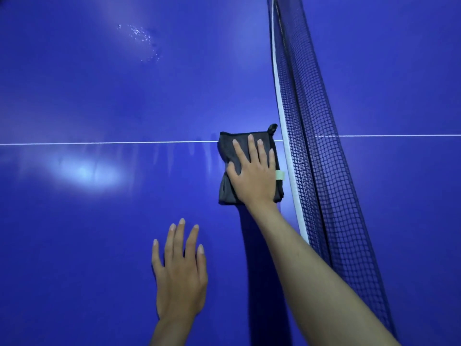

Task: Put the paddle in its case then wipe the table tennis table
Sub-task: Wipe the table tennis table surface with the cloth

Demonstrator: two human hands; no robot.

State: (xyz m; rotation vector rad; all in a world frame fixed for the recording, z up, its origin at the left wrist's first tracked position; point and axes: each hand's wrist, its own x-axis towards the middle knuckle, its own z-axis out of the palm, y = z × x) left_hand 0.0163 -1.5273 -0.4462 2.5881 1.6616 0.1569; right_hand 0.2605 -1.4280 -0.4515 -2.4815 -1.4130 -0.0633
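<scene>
Both forearms are bare, with no sleeve showing. The left hand [180, 278] and right hand [253, 171] wear no gloves, rings or watch. The fingernails are short and unpainted.

Head camera looks steeply down, close over the table [99, 221].

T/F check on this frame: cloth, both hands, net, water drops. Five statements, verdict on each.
1. The right hand presses flat on the folded dark grey cloth. True.
2. The left hand grips a paddle. False: it lies open on the blue table tennis table, holding nothing.
3. The cloth lies beside the dark mesh net, on the white centre line. True.
4. Water droplets sit on the far left of the table. True.
5. The cloth hangs over the net. False: it lies flat on the table surface.
</scene>
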